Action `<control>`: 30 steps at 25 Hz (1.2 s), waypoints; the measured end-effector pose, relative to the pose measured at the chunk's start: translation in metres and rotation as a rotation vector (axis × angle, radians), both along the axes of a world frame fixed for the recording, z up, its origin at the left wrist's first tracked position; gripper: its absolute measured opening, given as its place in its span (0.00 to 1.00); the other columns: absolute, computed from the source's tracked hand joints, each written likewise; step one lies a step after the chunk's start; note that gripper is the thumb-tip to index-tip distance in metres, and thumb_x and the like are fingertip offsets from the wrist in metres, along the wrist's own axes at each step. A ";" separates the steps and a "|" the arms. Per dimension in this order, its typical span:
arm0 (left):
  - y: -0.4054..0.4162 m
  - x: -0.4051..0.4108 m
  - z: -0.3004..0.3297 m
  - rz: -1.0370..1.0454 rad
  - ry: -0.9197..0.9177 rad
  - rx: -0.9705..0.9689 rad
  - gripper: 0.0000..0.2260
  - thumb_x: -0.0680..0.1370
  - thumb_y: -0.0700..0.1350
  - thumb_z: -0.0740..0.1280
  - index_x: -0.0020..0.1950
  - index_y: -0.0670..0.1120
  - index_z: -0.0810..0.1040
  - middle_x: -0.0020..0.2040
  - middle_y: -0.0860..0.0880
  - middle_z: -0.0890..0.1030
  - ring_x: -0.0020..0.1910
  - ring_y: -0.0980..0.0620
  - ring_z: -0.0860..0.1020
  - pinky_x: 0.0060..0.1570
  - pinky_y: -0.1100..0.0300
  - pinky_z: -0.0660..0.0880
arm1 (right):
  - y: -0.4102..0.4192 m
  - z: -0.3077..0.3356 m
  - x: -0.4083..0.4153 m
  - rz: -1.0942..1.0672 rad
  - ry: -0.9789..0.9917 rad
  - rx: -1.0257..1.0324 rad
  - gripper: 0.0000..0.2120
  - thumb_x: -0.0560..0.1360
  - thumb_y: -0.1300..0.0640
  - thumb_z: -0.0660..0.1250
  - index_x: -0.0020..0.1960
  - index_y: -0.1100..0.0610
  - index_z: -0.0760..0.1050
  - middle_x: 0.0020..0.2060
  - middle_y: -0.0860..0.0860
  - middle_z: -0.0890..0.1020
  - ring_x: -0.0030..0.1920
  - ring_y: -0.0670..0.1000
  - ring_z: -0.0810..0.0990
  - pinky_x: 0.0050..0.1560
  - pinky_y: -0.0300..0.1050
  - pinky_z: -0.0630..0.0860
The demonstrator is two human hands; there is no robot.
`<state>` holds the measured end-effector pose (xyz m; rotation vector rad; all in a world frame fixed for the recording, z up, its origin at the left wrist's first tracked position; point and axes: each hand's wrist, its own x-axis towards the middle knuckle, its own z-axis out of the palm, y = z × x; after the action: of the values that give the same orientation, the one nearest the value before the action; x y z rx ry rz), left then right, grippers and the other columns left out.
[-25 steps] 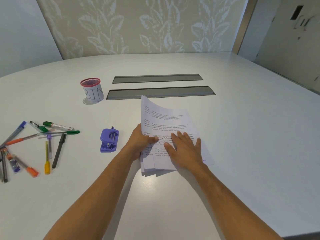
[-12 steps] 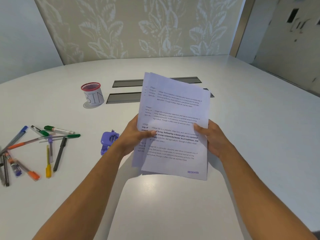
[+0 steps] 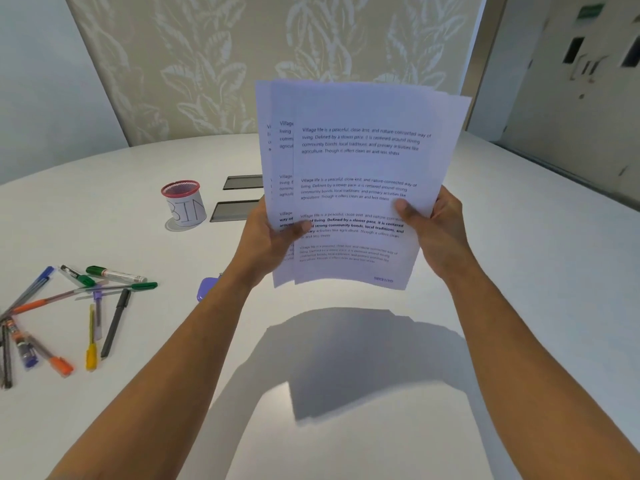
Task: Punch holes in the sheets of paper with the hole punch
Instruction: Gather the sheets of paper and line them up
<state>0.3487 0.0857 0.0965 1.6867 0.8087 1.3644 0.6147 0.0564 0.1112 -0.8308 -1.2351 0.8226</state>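
A stack of printed white sheets of paper (image 3: 360, 168) is held upright in the air above the white table (image 3: 519, 306), its sheets fanned slightly at the left edge. My left hand (image 3: 266, 244) grips the stack's left side, thumb on the front. On the right side, my right hand (image 3: 436, 230) holds it the same way. The purple hole punch (image 3: 206, 288) lies on the table left of my left forearm, which hides most of it.
Several pens and markers (image 3: 86, 306) lie scattered at the left of the table. A small red-rimmed cup marked BIN (image 3: 185, 206) stands behind them. Two dark cable slots (image 3: 239, 199) sit in the tabletop, partly behind the paper.
The stack went from lying on the table under both hands to being lifted upright in front of me, and it has risen further over the last half second.
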 end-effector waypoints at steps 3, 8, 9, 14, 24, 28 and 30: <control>-0.002 0.003 -0.004 0.010 -0.068 -0.001 0.25 0.71 0.43 0.76 0.66 0.48 0.72 0.60 0.48 0.81 0.57 0.46 0.81 0.47 0.50 0.82 | 0.001 -0.011 0.004 -0.020 -0.071 -0.032 0.18 0.74 0.61 0.73 0.62 0.57 0.75 0.58 0.55 0.82 0.55 0.58 0.83 0.51 0.54 0.82; -0.007 0.012 -0.018 0.039 -0.188 -0.077 0.24 0.72 0.40 0.74 0.65 0.42 0.70 0.59 0.45 0.82 0.53 0.43 0.82 0.46 0.51 0.81 | 0.001 -0.035 -0.001 0.006 -0.037 -0.098 0.18 0.72 0.67 0.71 0.60 0.55 0.77 0.55 0.53 0.85 0.53 0.56 0.84 0.51 0.52 0.81; -0.008 0.014 -0.018 0.051 -0.190 -0.082 0.24 0.72 0.40 0.74 0.65 0.42 0.70 0.58 0.45 0.82 0.53 0.43 0.82 0.45 0.52 0.81 | 0.001 -0.036 -0.002 0.009 -0.035 -0.105 0.18 0.71 0.66 0.71 0.59 0.54 0.77 0.54 0.52 0.85 0.52 0.55 0.84 0.49 0.49 0.81; -0.007 0.017 -0.015 0.071 -0.231 -0.099 0.25 0.71 0.45 0.76 0.63 0.43 0.71 0.58 0.45 0.82 0.52 0.44 0.83 0.44 0.51 0.81 | 0.000 -0.037 -0.005 0.009 0.032 -0.129 0.20 0.65 0.63 0.72 0.57 0.52 0.77 0.51 0.53 0.85 0.49 0.55 0.84 0.45 0.47 0.80; -0.005 0.034 -0.013 0.148 -0.214 -0.106 0.14 0.71 0.43 0.74 0.55 0.49 0.77 0.49 0.51 0.85 0.45 0.49 0.84 0.41 0.57 0.80 | 0.003 -0.032 -0.025 -0.127 -0.084 -0.189 0.16 0.63 0.62 0.69 0.49 0.49 0.78 0.44 0.45 0.85 0.40 0.45 0.83 0.36 0.38 0.77; -0.006 0.035 -0.009 0.151 -0.213 -0.071 0.15 0.72 0.42 0.72 0.58 0.46 0.76 0.51 0.47 0.84 0.45 0.48 0.84 0.39 0.58 0.80 | 0.002 -0.028 -0.024 -0.148 -0.120 -0.147 0.17 0.62 0.61 0.69 0.49 0.47 0.77 0.42 0.40 0.84 0.39 0.43 0.82 0.34 0.34 0.76; -0.007 0.036 -0.015 0.185 -0.204 -0.105 0.15 0.72 0.40 0.70 0.58 0.45 0.76 0.51 0.46 0.84 0.46 0.47 0.83 0.42 0.55 0.81 | 0.000 -0.035 -0.024 -0.152 -0.105 -0.162 0.18 0.61 0.63 0.68 0.50 0.51 0.76 0.42 0.41 0.83 0.39 0.44 0.82 0.35 0.36 0.76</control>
<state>0.3848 0.0791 0.0817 1.3941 0.9183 1.5628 0.5908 0.0568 0.0767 -1.0974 -1.1919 0.7699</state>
